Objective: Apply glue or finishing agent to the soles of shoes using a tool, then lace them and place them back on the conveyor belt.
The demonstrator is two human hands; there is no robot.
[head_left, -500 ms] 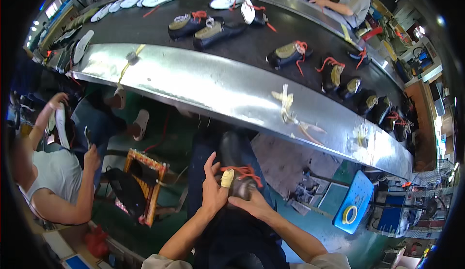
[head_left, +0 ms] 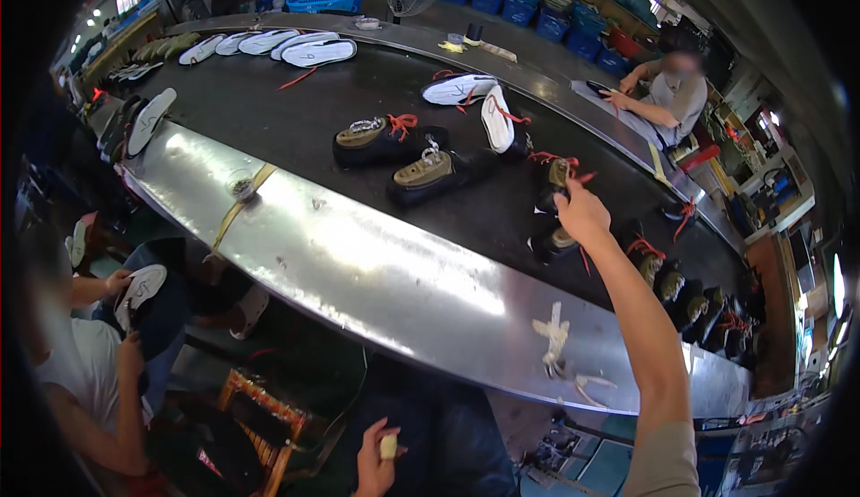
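My right hand (head_left: 587,218) reaches over the dark belt, its fingers and thumb closed at a black and olive shoe (head_left: 546,184) with red laces. Just nearer to me, another dark shoe (head_left: 557,243) is partly covered by that hand. Low in the view, above my lap, my left hand (head_left: 378,461) is empty, its fingers loosely bent and apart. Yellow tape wraps one of its digits. Left of my right hand lie two more black and olive shoes, one laced red (head_left: 365,141) and one with a pale tie (head_left: 439,175). Beyond them rest two white-soled shoes (head_left: 460,90).
A shiny metal ledge (head_left: 358,255) edges the belt, with tape scraps (head_left: 553,331) stuck on it. White soles (head_left: 313,53) line the far left; several shoes (head_left: 690,304) stand at right. One co-worker (head_left: 667,94) sits across, another (head_left: 94,363) at left holding a white-soled shoe.
The shoe that was between both hands over my lap is now at the belt in my right hand. My left hand has let go and stays low. The view has tilted up.
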